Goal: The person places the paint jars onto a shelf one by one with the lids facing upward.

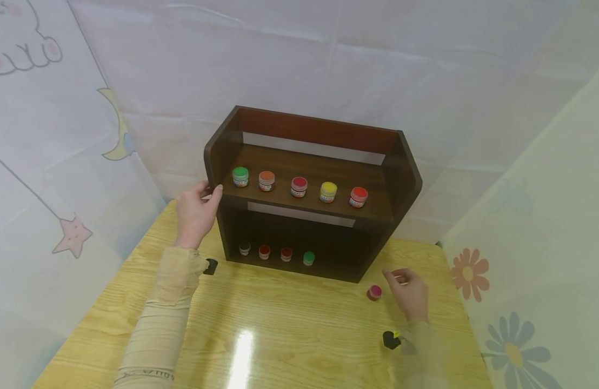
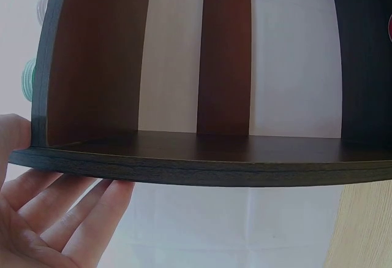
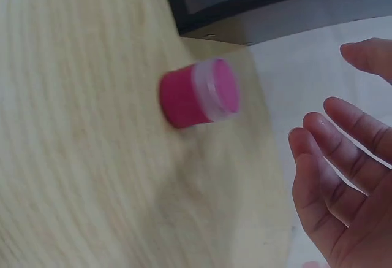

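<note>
A dark brown two-tier shelf [image 1: 309, 213] stands on the wooden table. My left hand [image 1: 196, 213] grips its left side panel, thumb at the front edge and fingers along the outer face, as the left wrist view shows. Beside the shelf's lower right corner, a small pink paint jar [image 1: 374, 293] stands on the table. Just right of that jar is my right hand [image 1: 409, 294], its fingers loosely bent and apart from it. In the right wrist view nothing lies between the thumb and fingertips [image 3: 315, 121].
Several lidded jars line the upper tier, from a green jar [image 1: 240, 176] to a red jar [image 1: 358, 197]. More small jars, including a green one [image 1: 308, 258], sit on the lower tier. Pale printed sheets [image 1: 513, 227] hang around the table [image 1: 280, 324].
</note>
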`<state>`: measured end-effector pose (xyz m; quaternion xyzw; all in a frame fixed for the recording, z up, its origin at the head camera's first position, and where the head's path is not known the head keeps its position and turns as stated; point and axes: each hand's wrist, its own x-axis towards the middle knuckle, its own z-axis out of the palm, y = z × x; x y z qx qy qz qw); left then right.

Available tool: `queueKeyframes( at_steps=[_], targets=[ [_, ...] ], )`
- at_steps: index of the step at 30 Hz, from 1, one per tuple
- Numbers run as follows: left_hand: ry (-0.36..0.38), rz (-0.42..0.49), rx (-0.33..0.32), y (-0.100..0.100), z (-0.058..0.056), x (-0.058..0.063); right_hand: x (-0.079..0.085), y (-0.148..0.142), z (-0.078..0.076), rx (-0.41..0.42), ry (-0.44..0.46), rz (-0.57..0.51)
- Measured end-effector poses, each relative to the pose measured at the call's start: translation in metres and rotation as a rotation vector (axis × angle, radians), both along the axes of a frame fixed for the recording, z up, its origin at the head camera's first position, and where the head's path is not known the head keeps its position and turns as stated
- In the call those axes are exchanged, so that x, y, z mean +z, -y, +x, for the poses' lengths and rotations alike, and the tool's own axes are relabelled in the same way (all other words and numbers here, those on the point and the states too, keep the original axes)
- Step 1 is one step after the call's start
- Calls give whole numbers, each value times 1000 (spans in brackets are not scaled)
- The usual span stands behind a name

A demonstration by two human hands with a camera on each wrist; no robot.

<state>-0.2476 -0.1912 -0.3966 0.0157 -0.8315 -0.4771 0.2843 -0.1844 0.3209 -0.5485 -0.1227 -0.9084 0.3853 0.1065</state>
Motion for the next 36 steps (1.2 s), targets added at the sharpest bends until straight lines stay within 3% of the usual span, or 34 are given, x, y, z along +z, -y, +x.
queueKeyframes(
  at_steps=[6,20,36],
  targets=[
    [2,-2,5,0,0,0,-11,6,-2,12,64,12],
    [-15,-13,12,0,0,0,-19,14,3,32,183,28],
    [-25,1,-1,0,-1,-1,-36,16,1,84,198,65]
  ],
)
